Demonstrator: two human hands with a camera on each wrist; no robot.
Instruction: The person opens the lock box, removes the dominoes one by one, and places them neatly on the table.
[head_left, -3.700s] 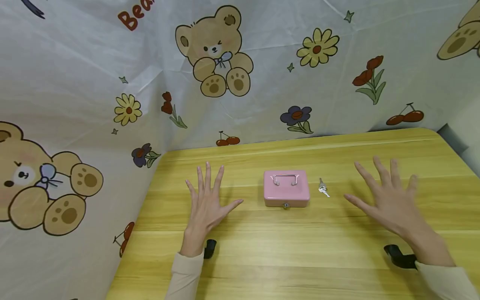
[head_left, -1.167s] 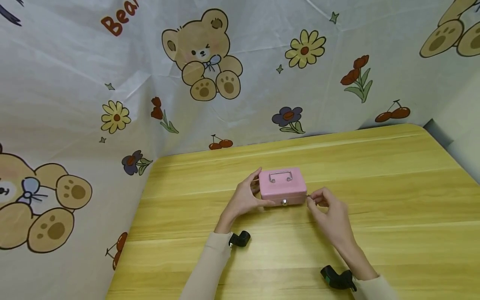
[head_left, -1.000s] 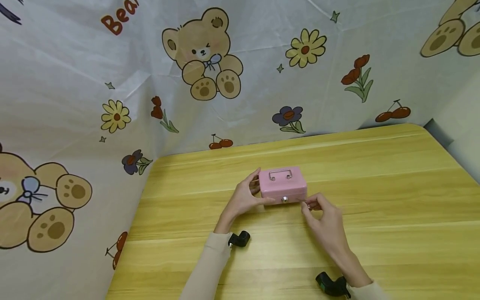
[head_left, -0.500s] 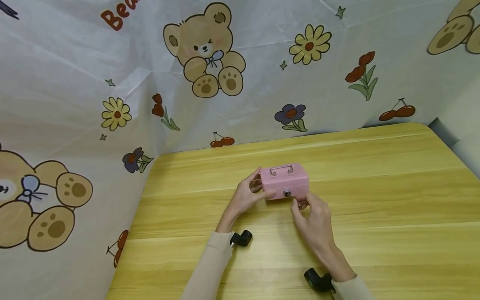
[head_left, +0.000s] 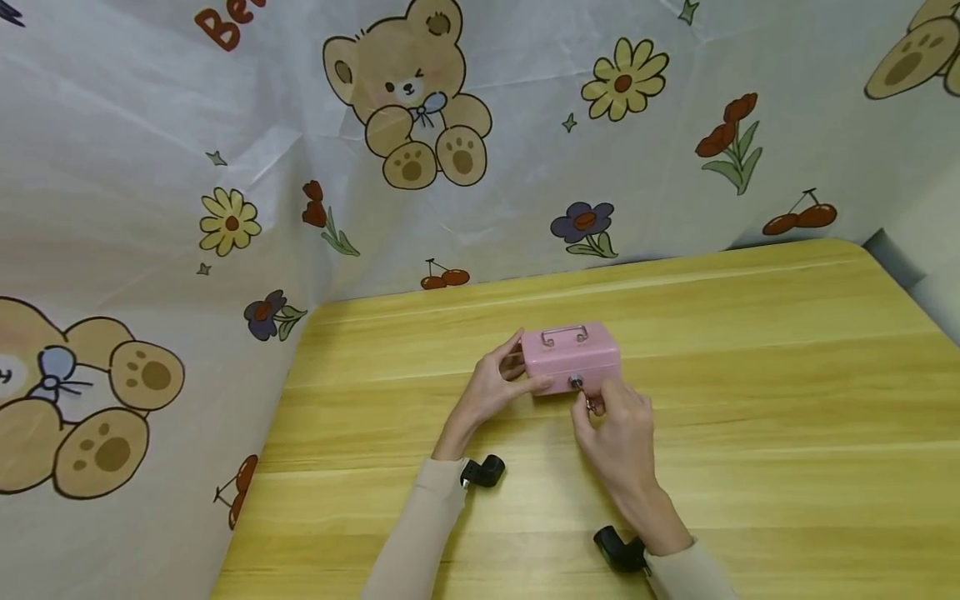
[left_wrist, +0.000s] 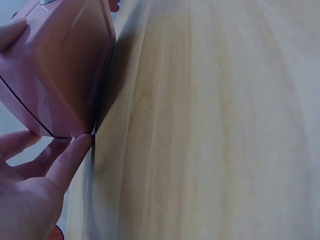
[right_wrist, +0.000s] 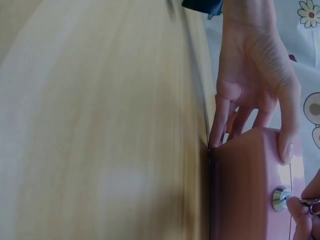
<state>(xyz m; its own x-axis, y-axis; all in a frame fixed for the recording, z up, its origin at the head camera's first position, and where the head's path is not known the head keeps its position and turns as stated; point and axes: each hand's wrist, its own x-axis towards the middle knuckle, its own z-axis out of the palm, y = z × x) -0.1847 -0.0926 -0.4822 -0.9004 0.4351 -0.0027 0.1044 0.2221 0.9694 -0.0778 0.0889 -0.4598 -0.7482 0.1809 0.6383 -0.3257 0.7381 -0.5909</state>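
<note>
Worktop (head_left: pixel 765 400) is stretching beneath a pink box (head_left: pixel 572 360), which is sitting just right of the left hand (head_left: pixel 486 393) and just ahead of the right hand (head_left: pixel 621 432). The left hand is gripping the end nearest it, thumb lying on the front; at the silver lock (right_wrist: pixel 281 198), the right hand is pinching a small key (right_wrist: pixel 306 201).

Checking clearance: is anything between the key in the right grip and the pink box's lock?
Nothing visible is in the way. The right grip pinches the key right at the lock; whether its tip is inside, I can't tell. The left grip holds the pink box, with its thumb beside the lock, clear of it.
</note>
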